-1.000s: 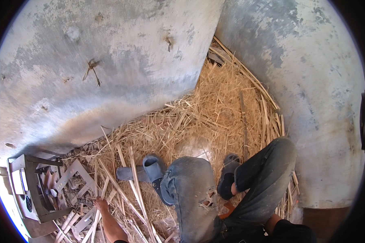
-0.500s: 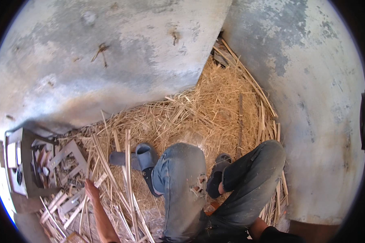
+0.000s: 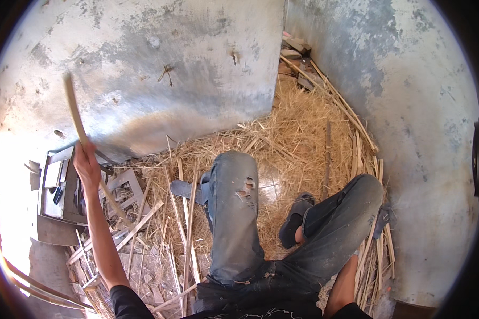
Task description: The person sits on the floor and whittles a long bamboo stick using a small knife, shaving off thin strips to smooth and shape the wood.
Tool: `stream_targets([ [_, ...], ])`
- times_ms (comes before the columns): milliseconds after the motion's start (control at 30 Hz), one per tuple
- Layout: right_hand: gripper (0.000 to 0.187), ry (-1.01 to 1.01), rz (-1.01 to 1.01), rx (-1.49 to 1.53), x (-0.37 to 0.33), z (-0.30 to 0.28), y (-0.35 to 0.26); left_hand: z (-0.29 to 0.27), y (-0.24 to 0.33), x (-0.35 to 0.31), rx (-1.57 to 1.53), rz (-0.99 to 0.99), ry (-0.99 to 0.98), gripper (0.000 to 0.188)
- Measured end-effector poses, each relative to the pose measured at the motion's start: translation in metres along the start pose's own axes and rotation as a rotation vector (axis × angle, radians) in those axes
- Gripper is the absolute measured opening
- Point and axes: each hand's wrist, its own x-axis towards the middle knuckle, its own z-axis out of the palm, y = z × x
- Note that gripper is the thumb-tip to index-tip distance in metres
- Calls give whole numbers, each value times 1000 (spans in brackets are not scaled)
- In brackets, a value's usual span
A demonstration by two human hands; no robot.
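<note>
My left hand (image 3: 87, 166) is raised at the left, fingers wrapped round a long pale bamboo strip (image 3: 75, 114). The strip's upper part stands out against the wall and its lower end reaches down toward the litter on the floor. Low on the right, my right forearm (image 3: 343, 287) passes behind my thigh, which hides most or all of my right hand. A dark, glove-like shape (image 3: 382, 219) shows past my right knee; whether it is my hand I cannot make out. Several more split strips (image 3: 189, 234) lie to the left of my bent leg.
Straw-like shavings (image 3: 298, 122) cover the floor up to the mottled grey wall (image 3: 197, 48). A dark wooden frame or small cabinet (image 3: 64, 228) stands at the left, with wood scraps beside it. Long strips (image 3: 351, 114) lean along the right wall, and curved strips (image 3: 42, 290) lie at the lower left.
My left hand has risen up and to the left, and now holds a bamboo strip. The view has shifted. A dark shape now shows beside my right knee.
</note>
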Motion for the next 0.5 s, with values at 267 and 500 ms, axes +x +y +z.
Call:
stream_targets([
  [267,34,728,-98,462,18,-151,-136,-75,290,94,-897,366,33,35],
  [500,30,546,-26,981,-51,-146,-224,-41,366,61,-1123,356,-98,32],
])
